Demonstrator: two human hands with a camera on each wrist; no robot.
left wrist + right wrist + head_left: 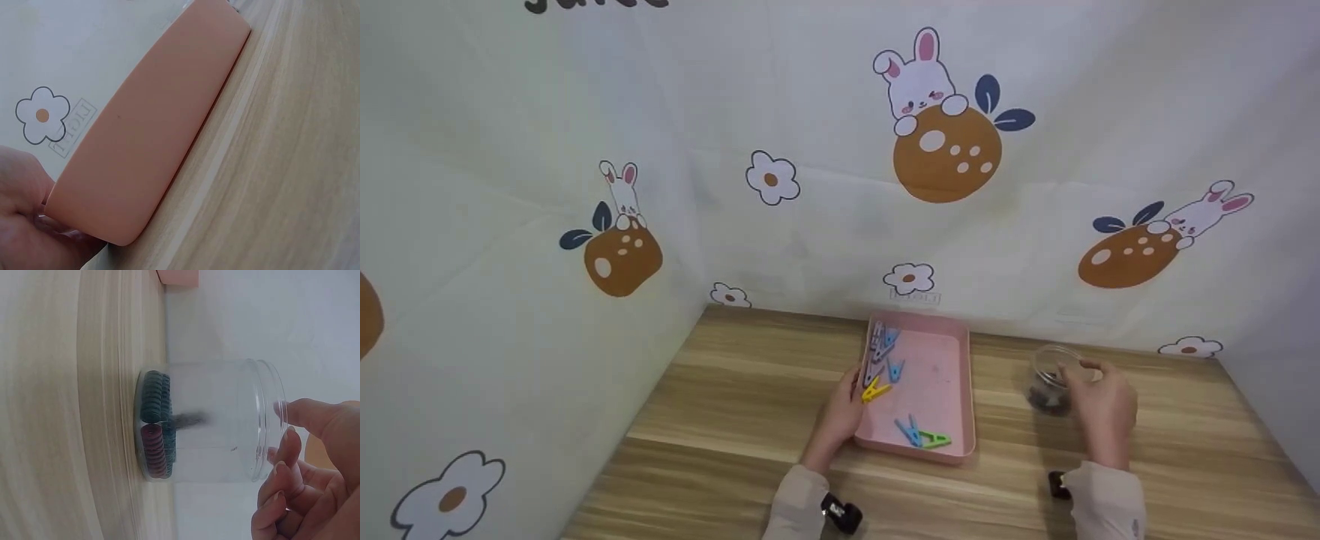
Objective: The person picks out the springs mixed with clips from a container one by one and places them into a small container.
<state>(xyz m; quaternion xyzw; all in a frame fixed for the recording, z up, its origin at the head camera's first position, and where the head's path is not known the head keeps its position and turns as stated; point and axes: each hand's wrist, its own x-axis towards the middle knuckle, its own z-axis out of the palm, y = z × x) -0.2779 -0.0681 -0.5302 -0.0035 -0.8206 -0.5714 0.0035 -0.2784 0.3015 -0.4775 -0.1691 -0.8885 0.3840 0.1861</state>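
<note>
My left hand (pixel 842 407) grips the left wall of a shallow pink tray (pixel 915 450); the left wrist view shows my fingers (pixel 28 225) around its rim. Inside lie several clothespins: purple and blue ones at the upper left, a yellow clothespin (pixel 875 390) by my left hand, and a blue clothespin (pixel 913 433) beside a green clothespin (pixel 936 439) near the front. To the tray's right, my right hand (pixel 1102 401) pinches the rim of a clear plastic jar (pixel 219 422) standing upright. Dark green and dark red spiral hair ties (pixel 154 396) rest at its bottom.
The wood-grain table (pixel 720 420) meets a pale printed cloth wall (pixel 810 240) behind the tray. Similar cloth panels rise along the left and right sides. Wood surface lies between the tray and the jar.
</note>
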